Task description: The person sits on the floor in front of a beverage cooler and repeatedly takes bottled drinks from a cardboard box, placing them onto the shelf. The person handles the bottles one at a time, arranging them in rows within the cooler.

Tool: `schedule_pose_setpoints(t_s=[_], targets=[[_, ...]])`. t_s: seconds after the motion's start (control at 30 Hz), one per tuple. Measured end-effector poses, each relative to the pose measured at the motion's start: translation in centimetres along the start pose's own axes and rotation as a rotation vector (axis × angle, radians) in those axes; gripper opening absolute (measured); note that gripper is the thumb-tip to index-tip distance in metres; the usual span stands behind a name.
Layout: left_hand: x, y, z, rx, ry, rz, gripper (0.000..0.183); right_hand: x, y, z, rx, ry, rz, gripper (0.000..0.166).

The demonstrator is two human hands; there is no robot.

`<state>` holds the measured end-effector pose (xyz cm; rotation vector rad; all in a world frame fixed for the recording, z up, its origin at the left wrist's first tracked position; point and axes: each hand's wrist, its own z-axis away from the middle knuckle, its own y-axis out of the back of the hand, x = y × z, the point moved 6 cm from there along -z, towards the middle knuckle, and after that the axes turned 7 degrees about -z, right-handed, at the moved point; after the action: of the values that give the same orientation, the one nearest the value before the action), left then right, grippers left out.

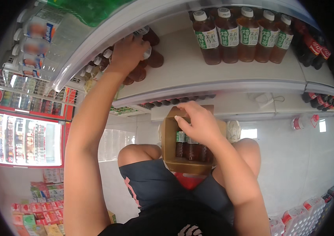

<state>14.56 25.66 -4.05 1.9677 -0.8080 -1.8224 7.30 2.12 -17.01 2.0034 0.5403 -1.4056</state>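
My left hand (130,53) reaches into the upper shelf on the left, over a cluster of brown tea bottles (155,58). Its fingers are curled and partly hidden, so whether it grips a bottle cannot be told. Between my knees stands an open cardboard box (170,138), with several dark tea bottles (191,149) with green and white labels inside it. At the box's upper edge my right hand (199,122) has a flap (176,112) between thumb and fingers. My right hand and forearm cover part of the box's contents.
A row of tea bottles (246,38) stands on the upper shelf (178,73), with cola bottles (313,44) at right. Below are a lower shelf (231,104) and a pink-capped bottle (305,121) on the floor. A lit fridge (26,138) and stacked cartons (41,211) are at left.
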Motion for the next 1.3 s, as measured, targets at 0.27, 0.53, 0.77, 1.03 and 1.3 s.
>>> schedule_pose_setpoints(t_s=[0.27,0.53,0.77,1.03,1.3], targets=[[-4.3,-8.0,-7.0,-0.136,0.229,0.470,0.040,-0.4,-0.5,0.4,0.018,0.106,-0.024,0.029],[-5.1,-11.5,-8.6,0.334,0.081,0.082,0.047,0.1,-1.0,0.8,-0.009,0.098,0.015,0.027],[0.4,-4.3,-5.3,0.343,0.123,-0.160,0.041,0.6,1.1,-0.3,0.066,-0.007,-0.003,0.027],[13.4,0.0,9.1,0.162,0.370,1.075,0.014,2.1,4.0,-0.6,0.360,-0.180,-0.261,0.024],[39.7,-14.9,23.0,-0.924,0.384,1.434,0.089,2.5,1.9,-1.3,0.295,-0.228,-0.336,0.023]])
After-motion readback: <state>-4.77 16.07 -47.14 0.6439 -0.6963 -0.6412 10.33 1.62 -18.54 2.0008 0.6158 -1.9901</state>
